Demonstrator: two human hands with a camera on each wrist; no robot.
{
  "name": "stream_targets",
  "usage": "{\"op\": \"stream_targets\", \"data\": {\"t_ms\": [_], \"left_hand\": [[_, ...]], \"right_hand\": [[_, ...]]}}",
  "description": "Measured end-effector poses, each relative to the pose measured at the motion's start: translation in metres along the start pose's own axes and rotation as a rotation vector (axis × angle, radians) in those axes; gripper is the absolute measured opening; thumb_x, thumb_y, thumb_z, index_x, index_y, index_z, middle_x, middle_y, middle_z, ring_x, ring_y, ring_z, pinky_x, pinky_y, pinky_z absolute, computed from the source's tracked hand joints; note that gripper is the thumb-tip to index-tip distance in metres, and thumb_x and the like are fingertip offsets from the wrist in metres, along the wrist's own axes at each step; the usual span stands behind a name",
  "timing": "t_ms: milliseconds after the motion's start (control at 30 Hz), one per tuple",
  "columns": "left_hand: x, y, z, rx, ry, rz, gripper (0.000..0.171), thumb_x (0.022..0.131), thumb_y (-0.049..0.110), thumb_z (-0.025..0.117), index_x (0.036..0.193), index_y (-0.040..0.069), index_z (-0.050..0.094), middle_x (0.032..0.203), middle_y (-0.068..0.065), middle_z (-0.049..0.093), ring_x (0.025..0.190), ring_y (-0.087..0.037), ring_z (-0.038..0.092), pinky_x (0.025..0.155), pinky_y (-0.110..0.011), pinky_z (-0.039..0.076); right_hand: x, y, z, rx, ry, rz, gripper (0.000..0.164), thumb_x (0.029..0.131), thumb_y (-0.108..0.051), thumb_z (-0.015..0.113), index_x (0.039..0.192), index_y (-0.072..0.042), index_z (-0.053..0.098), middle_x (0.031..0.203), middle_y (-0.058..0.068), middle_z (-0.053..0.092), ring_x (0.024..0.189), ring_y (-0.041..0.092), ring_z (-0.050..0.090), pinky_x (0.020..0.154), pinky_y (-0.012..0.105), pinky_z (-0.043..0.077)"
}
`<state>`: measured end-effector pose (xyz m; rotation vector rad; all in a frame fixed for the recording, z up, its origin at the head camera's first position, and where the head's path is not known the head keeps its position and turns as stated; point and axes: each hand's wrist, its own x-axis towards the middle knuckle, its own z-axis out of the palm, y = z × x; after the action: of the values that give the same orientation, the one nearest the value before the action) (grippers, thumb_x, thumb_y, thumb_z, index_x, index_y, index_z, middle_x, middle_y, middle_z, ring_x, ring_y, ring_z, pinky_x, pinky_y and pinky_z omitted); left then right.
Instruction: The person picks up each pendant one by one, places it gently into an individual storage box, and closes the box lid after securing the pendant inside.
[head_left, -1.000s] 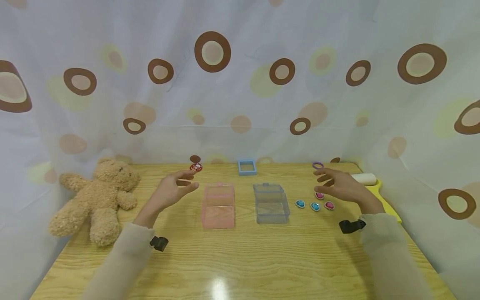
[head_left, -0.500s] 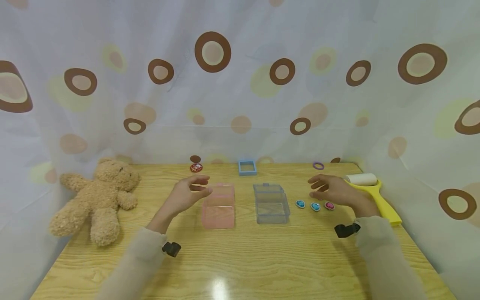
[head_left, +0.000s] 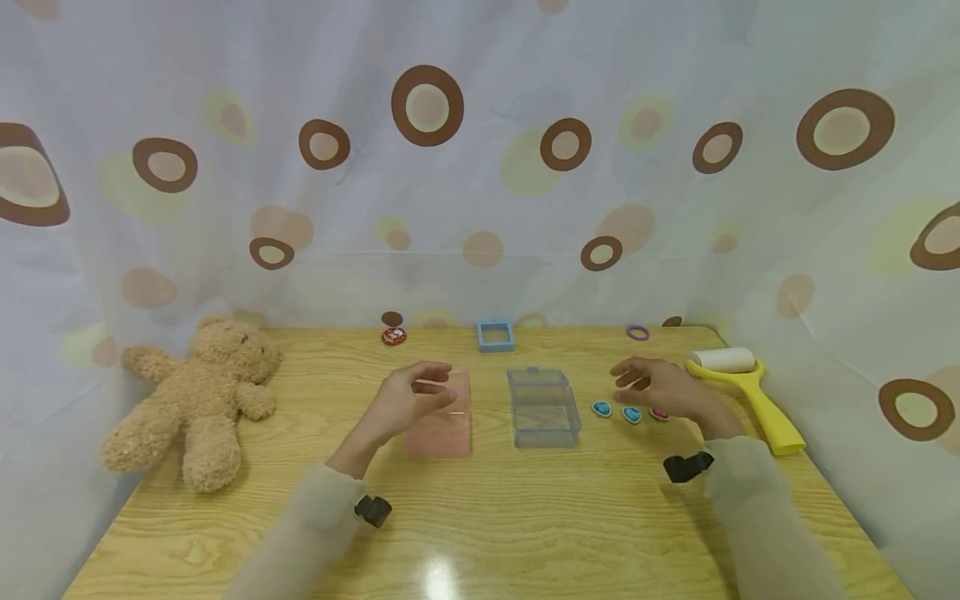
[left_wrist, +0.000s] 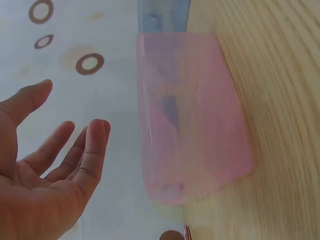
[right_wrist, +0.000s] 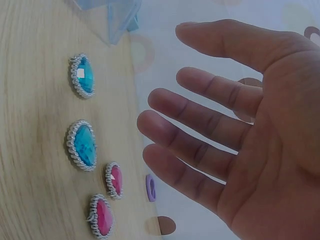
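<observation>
My left hand [head_left: 408, 404] hovers over the clear pink box [head_left: 441, 437], fingers loosely bent and holding nothing. In the left wrist view the pink box [left_wrist: 195, 120] stands beside that hand. My right hand [head_left: 663, 390] hangs above several gems with silvery beaded rims, its fingers relaxed with nothing in them. Two gems are blue: one blue gem [right_wrist: 82, 76] and another blue gem [right_wrist: 82, 145]. The others are pink: a pink gem [right_wrist: 114, 180] and a second pink gem [right_wrist: 101, 216]. Between the hands stands a clear bluish-grey box [head_left: 545, 425].
A teddy bear [head_left: 198, 392] lies at the left. Along the back are a red patterned disc [head_left: 393, 336], a light blue square frame [head_left: 496, 347] and a purple ring [head_left: 637, 332]. A yellow-handled roller [head_left: 768, 412] lies at the right edge. Patterned curtain surrounds the table.
My left hand has moved rightward from beside the pink box to over it. My right hand has shifted slightly left and nearer, uncovering the purple ring and the roller.
</observation>
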<state>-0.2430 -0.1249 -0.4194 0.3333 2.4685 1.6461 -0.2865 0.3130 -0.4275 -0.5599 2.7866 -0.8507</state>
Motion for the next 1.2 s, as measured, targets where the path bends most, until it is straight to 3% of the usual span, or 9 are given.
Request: {"op": "stream_targets", "data": {"t_ms": [233, 367, 700, 1200], "left_hand": [[0.001, 0.004, 0.02, -0.035, -0.016, 0.005, 0.046, 0.092, 0.022, 0.073, 0.136, 0.024, 0.061, 0.137, -0.01, 0.06, 0.12, -0.026, 0.063, 0.089, -0.038, 0.059], [0.003, 0.005, 0.03, -0.042, -0.022, 0.025, 0.045, 0.091, 0.024, 0.075, 0.134, 0.019, 0.062, 0.134, -0.009, 0.061, 0.119, -0.027, 0.064, 0.087, -0.036, 0.06], [0.006, 0.008, 0.056, 0.004, -0.025, 0.067, 0.041, 0.09, 0.025, 0.076, 0.127, 0.014, 0.066, 0.128, -0.007, 0.066, 0.113, -0.026, 0.067, 0.085, -0.034, 0.06], [0.009, 0.011, 0.089, 0.07, -0.051, 0.028, 0.043, 0.091, 0.018, 0.074, 0.131, 0.005, 0.063, 0.134, -0.016, 0.062, 0.113, -0.032, 0.067, 0.082, -0.036, 0.061]], "right_hand": [[0.005, 0.006, 0.007, -0.002, 0.0, -0.014, 0.042, 0.095, -0.03, 0.068, 0.128, -0.005, 0.062, 0.118, 0.016, 0.07, 0.1, 0.024, 0.068, 0.081, 0.04, 0.057], [0.007, 0.01, 0.011, 0.009, -0.015, -0.016, 0.041, 0.096, -0.029, 0.068, 0.129, -0.005, 0.062, 0.119, 0.017, 0.069, 0.099, 0.022, 0.067, 0.081, 0.038, 0.057], [0.009, 0.009, 0.019, 0.047, -0.041, 0.012, 0.04, 0.094, -0.027, 0.069, 0.126, -0.003, 0.063, 0.113, 0.013, 0.07, 0.096, 0.024, 0.067, 0.075, 0.033, 0.057], [0.016, 0.018, 0.034, 0.069, -0.029, 0.074, 0.035, 0.09, -0.022, 0.073, 0.119, -0.005, 0.066, 0.109, 0.011, 0.069, 0.085, 0.016, 0.065, 0.062, 0.029, 0.055]]}}
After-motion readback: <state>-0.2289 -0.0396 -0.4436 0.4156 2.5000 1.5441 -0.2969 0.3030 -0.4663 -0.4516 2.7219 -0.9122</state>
